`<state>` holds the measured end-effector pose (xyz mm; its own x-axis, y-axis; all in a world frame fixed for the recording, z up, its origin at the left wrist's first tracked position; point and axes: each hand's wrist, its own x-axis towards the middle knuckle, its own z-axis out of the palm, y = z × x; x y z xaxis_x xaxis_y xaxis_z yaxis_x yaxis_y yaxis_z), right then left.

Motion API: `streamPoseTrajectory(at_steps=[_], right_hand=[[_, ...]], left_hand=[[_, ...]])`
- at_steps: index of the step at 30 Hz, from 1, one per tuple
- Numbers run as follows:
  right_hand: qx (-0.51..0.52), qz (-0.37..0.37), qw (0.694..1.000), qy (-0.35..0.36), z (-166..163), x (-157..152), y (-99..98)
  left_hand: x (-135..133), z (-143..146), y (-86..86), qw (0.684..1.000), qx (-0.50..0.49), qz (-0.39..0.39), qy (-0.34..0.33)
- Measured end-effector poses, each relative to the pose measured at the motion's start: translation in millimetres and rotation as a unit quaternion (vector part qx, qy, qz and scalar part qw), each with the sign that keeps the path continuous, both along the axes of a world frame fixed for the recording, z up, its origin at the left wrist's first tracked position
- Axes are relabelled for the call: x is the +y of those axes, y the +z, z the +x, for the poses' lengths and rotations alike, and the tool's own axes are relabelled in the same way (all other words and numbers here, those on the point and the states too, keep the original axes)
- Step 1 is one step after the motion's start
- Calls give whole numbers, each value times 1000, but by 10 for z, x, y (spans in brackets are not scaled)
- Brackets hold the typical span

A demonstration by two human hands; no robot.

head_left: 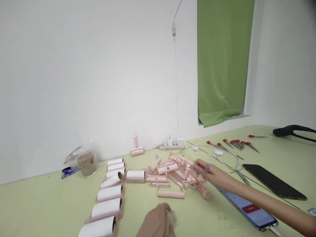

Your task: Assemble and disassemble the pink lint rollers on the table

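Observation:
My left hand point(154, 222), at the bottom edge, is closed around a small clear plastic piece point(171, 217), blurred by motion. My right hand point(202, 169) reaches from the right to the edge of a pile of pink plastic lint roller parts point(168, 169). Its fingers are smeared, and whether they grip a part is hidden. Among the pile are pink handles, clear tubes and heart-shaped loops. A pink frame point(171, 194) lies at its front. To the left, white lint rolls in pink holders point(107, 208) form a row, with another white roll point(135, 175) beside them.
An assembled pink lint roller point(137, 151) leans at the wall near a power strip point(172, 147). Under my right forearm lies a lit phone point(249, 207); a dark phone point(274, 181), cables and several red-ended tools point(237, 144) are further right. A bagged tape roll point(87, 164) sits left.

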<state>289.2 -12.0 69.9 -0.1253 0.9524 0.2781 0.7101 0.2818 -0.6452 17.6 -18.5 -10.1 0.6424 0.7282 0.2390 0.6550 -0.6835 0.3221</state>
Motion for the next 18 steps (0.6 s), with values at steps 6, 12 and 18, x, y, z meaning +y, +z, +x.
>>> streamPoseTrajectory(at_steps=[6,12,18], right_hand=[[3,67,996,-54,-139,905,-122],[-25,79,993,-79,-156,1313,-148],[-93,45,994,-39,-630,1911,79]], left_hand=[[498,694,229,989,-50,141,-17],[631,730,70,988,-80,134,10],[522,457,-201,982,-159,96,-30]])
